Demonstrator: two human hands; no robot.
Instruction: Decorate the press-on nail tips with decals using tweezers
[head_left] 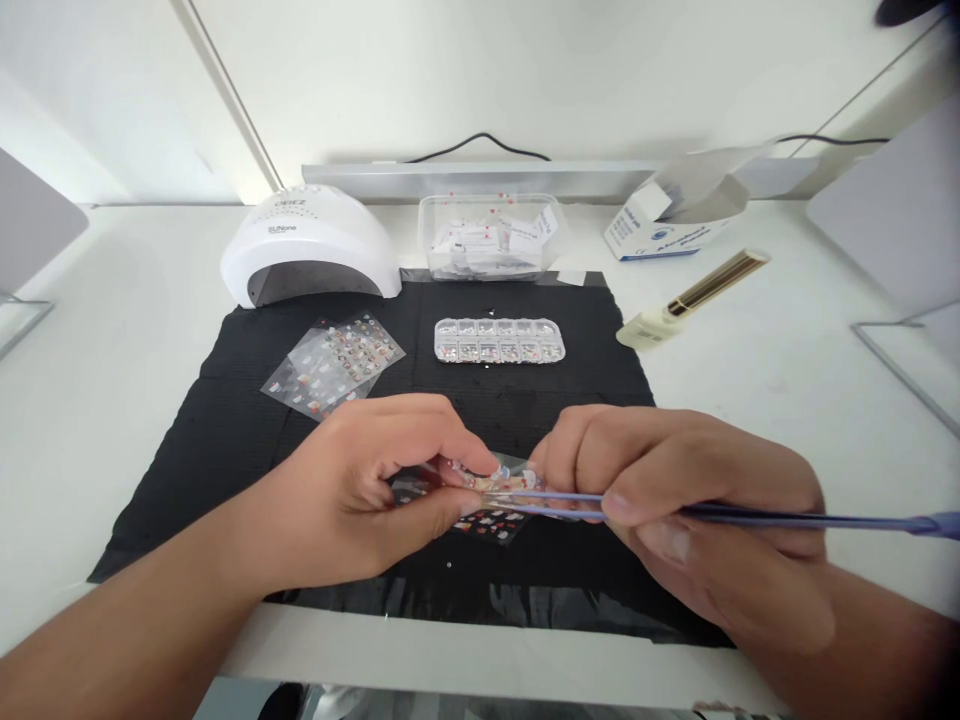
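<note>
My right hand (pixel 697 490) is closed around a pair of blue-purple tweezers (pixel 795 518), whose handle points right. Their metal tips reach the thumb tip of my left hand (pixel 390 490). A clear sticker sheet (pixel 501 524) with small white, red and tan pictures lies between my hands, above the black mat. The thumb and index finger of my left hand are bent together on this sheet. Fingers of my right hand touch its right side. Whether the tips grip a sticker is too small to tell.
On the black mat (pixel 247 500) lie more sticker sheets (pixel 330 365) and a compartment box of tiny gems (pixel 499 341). Behind stand a white nail lamp (pixel 315 235), a clear plastic tub (pixel 491 262) and an opened carton (pixel 667 235). A gold-capped bottle (pixel 652 328) is at right.
</note>
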